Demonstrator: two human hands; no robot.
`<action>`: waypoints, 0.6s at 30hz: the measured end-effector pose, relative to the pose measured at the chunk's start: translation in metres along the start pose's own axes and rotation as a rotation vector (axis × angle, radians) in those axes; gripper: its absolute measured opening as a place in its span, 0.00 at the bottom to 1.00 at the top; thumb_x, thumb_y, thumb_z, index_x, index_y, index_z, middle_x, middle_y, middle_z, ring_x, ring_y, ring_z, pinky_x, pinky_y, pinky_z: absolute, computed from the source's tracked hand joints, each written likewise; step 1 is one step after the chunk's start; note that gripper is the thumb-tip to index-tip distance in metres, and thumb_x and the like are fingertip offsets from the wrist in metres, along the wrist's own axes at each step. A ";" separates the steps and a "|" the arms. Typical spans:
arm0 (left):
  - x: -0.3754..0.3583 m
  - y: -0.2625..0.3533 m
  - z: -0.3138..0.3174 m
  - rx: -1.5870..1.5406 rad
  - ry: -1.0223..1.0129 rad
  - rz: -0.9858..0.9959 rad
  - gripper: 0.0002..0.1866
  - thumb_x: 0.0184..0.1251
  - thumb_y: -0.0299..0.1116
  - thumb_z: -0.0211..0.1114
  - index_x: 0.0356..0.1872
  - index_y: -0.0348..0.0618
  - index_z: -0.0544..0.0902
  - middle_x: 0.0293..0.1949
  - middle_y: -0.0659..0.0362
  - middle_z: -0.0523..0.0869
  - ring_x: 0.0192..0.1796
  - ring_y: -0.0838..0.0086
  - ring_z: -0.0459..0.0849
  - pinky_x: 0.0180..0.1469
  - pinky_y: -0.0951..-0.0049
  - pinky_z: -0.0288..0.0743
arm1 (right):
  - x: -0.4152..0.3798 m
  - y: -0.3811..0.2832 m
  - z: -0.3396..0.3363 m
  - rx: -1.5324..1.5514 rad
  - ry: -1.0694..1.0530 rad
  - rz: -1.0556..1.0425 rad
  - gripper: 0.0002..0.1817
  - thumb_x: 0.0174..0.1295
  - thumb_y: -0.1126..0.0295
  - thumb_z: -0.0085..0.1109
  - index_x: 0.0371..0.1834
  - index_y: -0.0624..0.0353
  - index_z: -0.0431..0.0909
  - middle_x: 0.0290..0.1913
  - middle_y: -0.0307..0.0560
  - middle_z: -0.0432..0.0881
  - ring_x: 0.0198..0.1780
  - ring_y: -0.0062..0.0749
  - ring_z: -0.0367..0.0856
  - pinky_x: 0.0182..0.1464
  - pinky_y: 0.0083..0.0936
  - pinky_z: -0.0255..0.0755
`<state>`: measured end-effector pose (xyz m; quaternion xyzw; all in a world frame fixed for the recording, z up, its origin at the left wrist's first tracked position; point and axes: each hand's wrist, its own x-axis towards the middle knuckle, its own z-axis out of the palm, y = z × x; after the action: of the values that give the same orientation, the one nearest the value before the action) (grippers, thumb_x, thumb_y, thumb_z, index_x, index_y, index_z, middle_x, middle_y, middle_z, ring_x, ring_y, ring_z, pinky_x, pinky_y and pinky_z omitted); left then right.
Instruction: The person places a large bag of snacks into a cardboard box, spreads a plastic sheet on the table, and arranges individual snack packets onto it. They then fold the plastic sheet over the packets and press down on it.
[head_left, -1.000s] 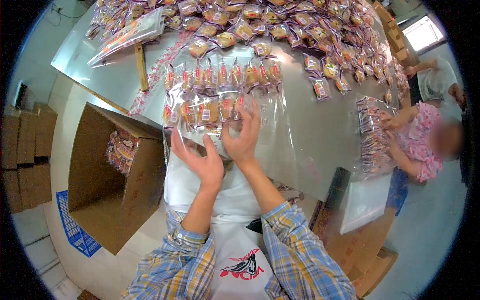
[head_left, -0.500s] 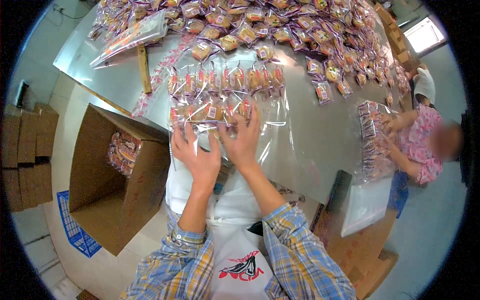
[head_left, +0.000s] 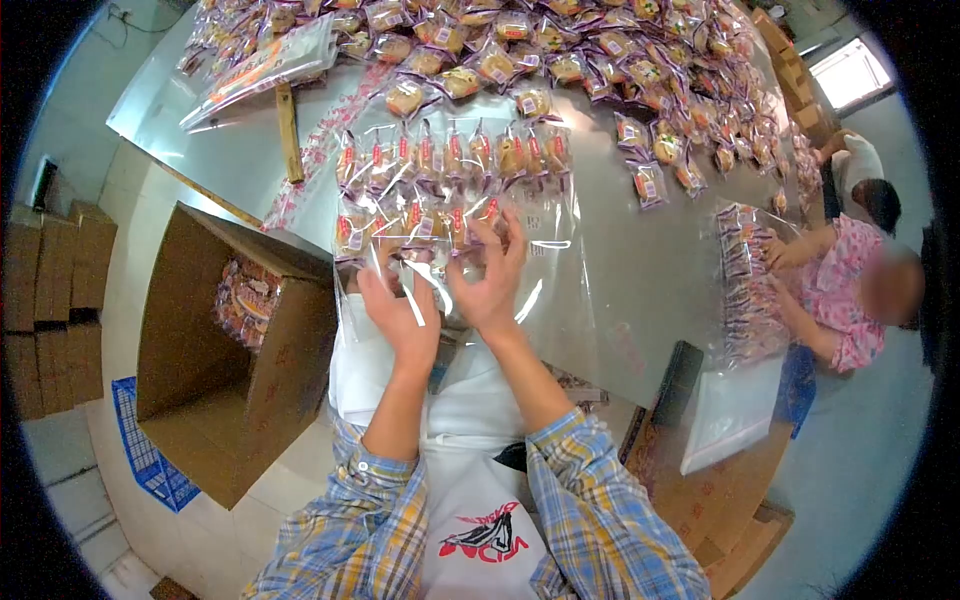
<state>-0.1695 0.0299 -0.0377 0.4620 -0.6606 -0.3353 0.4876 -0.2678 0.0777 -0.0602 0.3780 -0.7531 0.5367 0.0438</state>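
A clear plastic bag (head_left: 555,265) lies flat on the metal table in front of me, with two rows of individually wrapped cakes (head_left: 425,160) inside. My left hand (head_left: 402,312) is at the bag's near edge, fingers apart below the left part of the nearer row. Bright glare streaks from the film cross its fingers. My right hand (head_left: 492,285) has its fingers spread and bent, fingertips at the right end of the nearer row, by a wrapped cake (head_left: 489,212). Its thumb points toward the left hand.
Loose wrapped cakes (head_left: 600,60) are heaped across the far side of the metal table (head_left: 640,290). A stack of flat printed bags (head_left: 265,75) lies at left. Beside me stands an open carton (head_left: 200,420) holding a filled pack (head_left: 245,303). At right, a person (head_left: 850,290) handles another filled bag (head_left: 750,290).
My left hand has drawn slightly back and its fingers have bent. The right hand's fingers have bent more at the row's right end. The bag's near edge has shifted a little.
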 end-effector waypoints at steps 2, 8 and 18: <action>0.002 -0.001 -0.003 0.137 -0.080 0.063 0.28 0.66 0.26 0.74 0.67 0.36 0.77 0.41 0.58 0.72 0.43 0.70 0.72 0.48 0.66 0.72 | 0.000 0.008 -0.001 0.030 -0.015 0.012 0.31 0.50 0.65 0.75 0.62 0.46 0.82 0.73 0.61 0.65 0.76 0.62 0.61 0.76 0.53 0.53; -0.004 0.011 0.013 -0.326 0.180 -0.321 0.30 0.73 0.25 0.69 0.73 0.38 0.70 0.47 0.57 0.78 0.46 0.71 0.81 0.46 0.69 0.76 | 0.001 0.004 -0.001 0.009 -0.029 -0.010 0.32 0.47 0.65 0.76 0.62 0.46 0.83 0.74 0.62 0.65 0.77 0.61 0.61 0.76 0.54 0.54; 0.007 0.001 0.006 -0.183 0.121 -0.185 0.14 0.74 0.24 0.68 0.56 0.29 0.85 0.60 0.52 0.75 0.51 0.73 0.82 0.52 0.73 0.80 | 0.000 0.007 -0.001 -0.040 -0.054 -0.057 0.31 0.53 0.70 0.74 0.64 0.45 0.83 0.75 0.63 0.64 0.76 0.62 0.62 0.76 0.53 0.56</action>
<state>-0.1762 0.0236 -0.0366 0.4937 -0.5512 -0.4093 0.5338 -0.2721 0.0795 -0.0651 0.4127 -0.7536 0.5095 0.0463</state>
